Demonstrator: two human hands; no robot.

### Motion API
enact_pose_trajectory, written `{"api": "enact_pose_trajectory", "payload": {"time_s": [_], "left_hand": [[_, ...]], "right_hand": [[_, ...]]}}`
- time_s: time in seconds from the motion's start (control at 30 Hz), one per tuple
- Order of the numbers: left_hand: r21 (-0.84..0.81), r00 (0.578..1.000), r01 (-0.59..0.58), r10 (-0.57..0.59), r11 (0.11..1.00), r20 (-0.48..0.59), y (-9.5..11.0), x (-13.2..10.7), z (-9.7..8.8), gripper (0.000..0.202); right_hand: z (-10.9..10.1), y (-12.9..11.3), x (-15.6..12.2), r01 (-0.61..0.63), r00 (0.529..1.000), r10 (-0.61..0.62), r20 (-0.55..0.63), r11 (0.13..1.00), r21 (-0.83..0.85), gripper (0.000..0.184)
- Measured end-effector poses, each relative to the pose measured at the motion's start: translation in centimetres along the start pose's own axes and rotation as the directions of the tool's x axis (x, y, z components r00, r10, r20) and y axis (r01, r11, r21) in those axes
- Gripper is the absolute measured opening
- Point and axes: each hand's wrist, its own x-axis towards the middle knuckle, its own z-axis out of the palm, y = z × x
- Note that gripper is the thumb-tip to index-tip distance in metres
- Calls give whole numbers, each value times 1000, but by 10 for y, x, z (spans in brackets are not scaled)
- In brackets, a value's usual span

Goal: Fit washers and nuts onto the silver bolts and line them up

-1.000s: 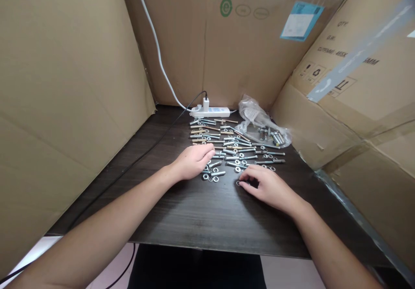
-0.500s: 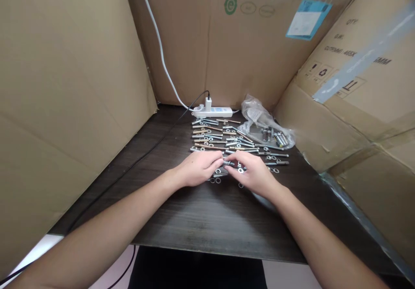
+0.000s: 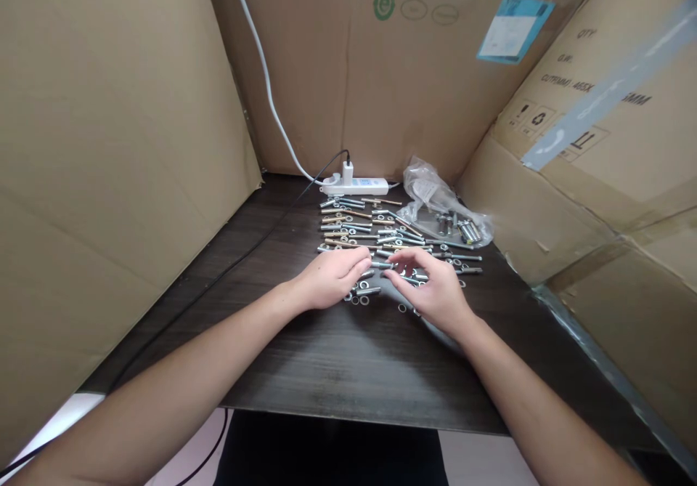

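My left hand (image 3: 332, 279) pinches one end of a small silver bolt (image 3: 381, 265), held just above the dark table (image 3: 348, 370). My right hand (image 3: 433, 290) is closed in a pinch at the bolt's other end, fingertips almost touching the left hand's. Beneath and beyond both hands lie several bolts, nuts and washers (image 3: 375, 232) spread in rows. A few loose washers (image 3: 358, 298) lie right under my hands.
A white power strip (image 3: 353, 185) with a plug and a black cable sits at the back. A clear plastic bag (image 3: 443, 210) with more bolts lies at the back right. Cardboard walls (image 3: 109, 144) close in the table on three sides.
My right hand moved left from a washer on the table to meet my left hand. The left hand took up a bolt, and both hands now pinch it.
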Motion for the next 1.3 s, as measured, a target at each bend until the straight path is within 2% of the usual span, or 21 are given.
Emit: {"api": "enact_pose_trajectory", "payload": {"time_s": [0.07,0.13,0.3,0.4,0.5,0.87,1.07,1.2,1.3], "left_hand": [[-4,1000,10,-10,1000,-4,-1,0,-1,28],[2,1000,17,-17,1000,-9,-2,0,-2,28],[7,1000,27,-27,1000,-14,-4,1,-3,29],[0,1000,22,-22,1000,-7,-4,2,-2,29],[-7,1000,23,-24,1000,-13,-4,1,-1,29],[10,1000,23,-23,1000,-17,-5,2,-4,30],[20,1000,16,-15,1000,-10,-3,1,-3,30],[23,1000,-5,5,1000,3,-1,1,-1,28],[23,1000,-22,22,999,0,-1,0,-1,26]], "right_hand": [[-9,3,-4,-52,998,53,22,998,-28,13],[-22,7,-13,-92,990,101,95,991,-92,12],[-49,20,-48,-155,930,240,280,943,-295,17],[-51,23,-63,-107,910,243,337,921,-376,21],[-45,24,-67,-73,918,219,331,913,-401,24],[-35,23,-57,-135,925,221,309,952,-276,22],[-38,9,-39,-91,932,181,314,956,-279,25],[-27,-9,-13,-35,979,78,188,974,-223,30],[-11,-13,5,85,982,-51,184,979,-187,26]]}}
